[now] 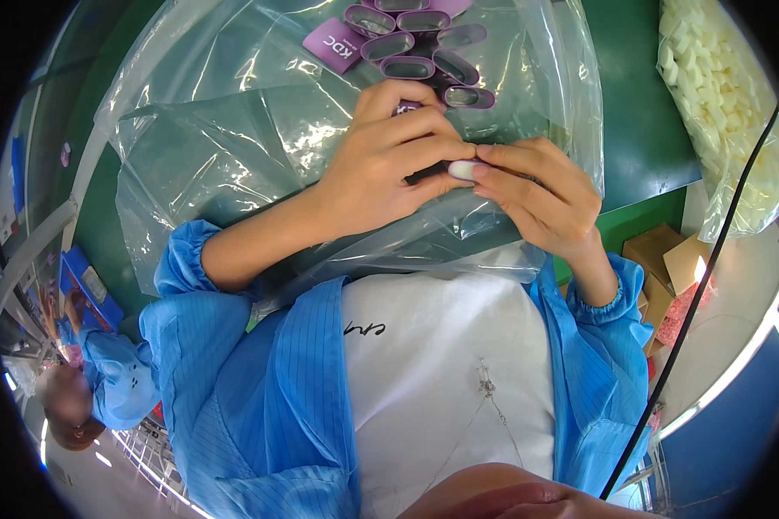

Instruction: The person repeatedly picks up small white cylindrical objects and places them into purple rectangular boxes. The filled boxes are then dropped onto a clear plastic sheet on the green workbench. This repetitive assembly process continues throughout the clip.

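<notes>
Above a clear plastic bag, my two hands meet near the middle of the view. My left hand (pixel 394 156) is closed round a purple oval sleeve (pixel 405 107), mostly covered by the fingers. A small white rounded piece (pixel 464 169) shows at the sleeve's end, between both hands' fingertips. My right hand (pixel 541 186) pinches this white piece with thumb and fingers. Just beyond my left hand stand several purple oval sleeves (pixel 388 46) with their hollow ends up. Another purple sleeve (pixel 333 45) lies on its side to their left.
The clear plastic bag (pixel 225 147) spreads over the green table (pixel 640 130). At the far right is a bag of cream-coloured pieces (pixel 718 78). Cardboard boxes (pixel 658 251) sit below it. A black cable (pixel 697 298) crosses the right side. Another person (pixel 117 376) is at the left.
</notes>
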{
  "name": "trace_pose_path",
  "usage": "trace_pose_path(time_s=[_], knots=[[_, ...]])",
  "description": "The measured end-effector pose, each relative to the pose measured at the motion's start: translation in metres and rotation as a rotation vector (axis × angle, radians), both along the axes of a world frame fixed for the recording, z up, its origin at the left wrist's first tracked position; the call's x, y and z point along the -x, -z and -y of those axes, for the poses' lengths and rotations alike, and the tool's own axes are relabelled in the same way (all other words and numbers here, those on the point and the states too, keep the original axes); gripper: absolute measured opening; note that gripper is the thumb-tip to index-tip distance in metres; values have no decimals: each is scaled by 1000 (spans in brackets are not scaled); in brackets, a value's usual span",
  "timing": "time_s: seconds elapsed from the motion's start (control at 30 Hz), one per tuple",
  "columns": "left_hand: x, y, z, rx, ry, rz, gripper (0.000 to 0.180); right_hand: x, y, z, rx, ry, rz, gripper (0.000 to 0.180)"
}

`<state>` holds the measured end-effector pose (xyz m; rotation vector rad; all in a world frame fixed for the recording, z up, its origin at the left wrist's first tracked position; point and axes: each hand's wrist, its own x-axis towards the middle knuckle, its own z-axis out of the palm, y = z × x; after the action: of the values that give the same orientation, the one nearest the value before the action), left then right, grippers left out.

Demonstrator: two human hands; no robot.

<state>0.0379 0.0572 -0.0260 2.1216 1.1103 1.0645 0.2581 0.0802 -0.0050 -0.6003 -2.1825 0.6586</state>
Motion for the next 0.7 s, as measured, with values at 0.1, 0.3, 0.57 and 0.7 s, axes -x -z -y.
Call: trace_pose_path(time_s=[0.1, 0.3, 0.57, 0.7], knots=[[-1, 0, 2, 17, 8, 2, 34, -1, 6, 3, -55, 18, -5, 24], [-1, -6, 0, 34, 29, -32, 35, -3, 3, 3, -192, -9, 70, 22], [-2, -26, 3, -54, 45, 77, 31, -33, -48, -58, -245, 521, -156, 19], [1, -52, -3, -124, 55, 210, 31, -98, -13, -201, -397, 859, 352, 19]])
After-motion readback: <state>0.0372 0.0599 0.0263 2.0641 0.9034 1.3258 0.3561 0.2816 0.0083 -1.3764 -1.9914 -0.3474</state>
